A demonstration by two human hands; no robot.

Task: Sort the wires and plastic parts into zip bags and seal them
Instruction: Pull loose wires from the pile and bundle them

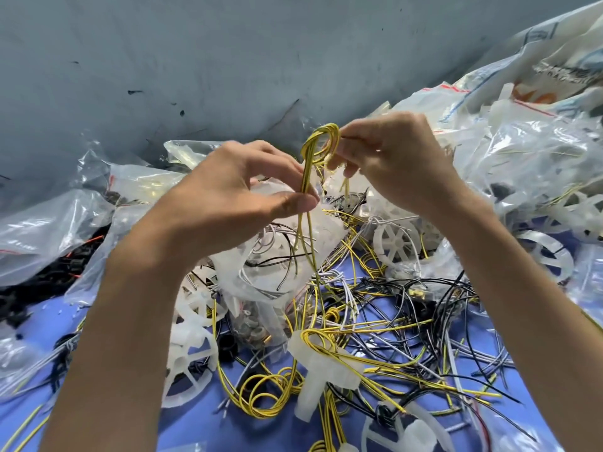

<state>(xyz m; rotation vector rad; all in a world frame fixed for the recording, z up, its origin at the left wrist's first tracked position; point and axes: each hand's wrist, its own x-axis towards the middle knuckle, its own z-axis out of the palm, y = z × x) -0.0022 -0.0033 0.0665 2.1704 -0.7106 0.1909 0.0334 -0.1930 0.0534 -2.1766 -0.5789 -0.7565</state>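
Both hands are up over the pile, working one yellow wire bundle. The left hand pinches the straight strands just below the loop, thumb against fingertips, so its grip is closed on the wire. The right hand pinches the loop at the top of the bundle with thumb and fingers, its grip also closed on the wire. The loop sits between the two hands, above the clutter. The loose ends hang down from the left hand toward the pile; can't tell if they touch it.

Below is a blue tabletop under a tangle of loose wires in yellow, black and white. A white T-shaped plastic part lies front centre with yellow wires across it. A yellow coil lies flat just left of it. One white spoked wheel is near the right wrist and a second wheel is beside the left forearm. A small clear bag of metal bits lies between the forearms.

On the left are clear bags of black parts. On the right is a heap of clear zip bags, some with red seal strips and white plastic pieces inside. A grey wall is behind.
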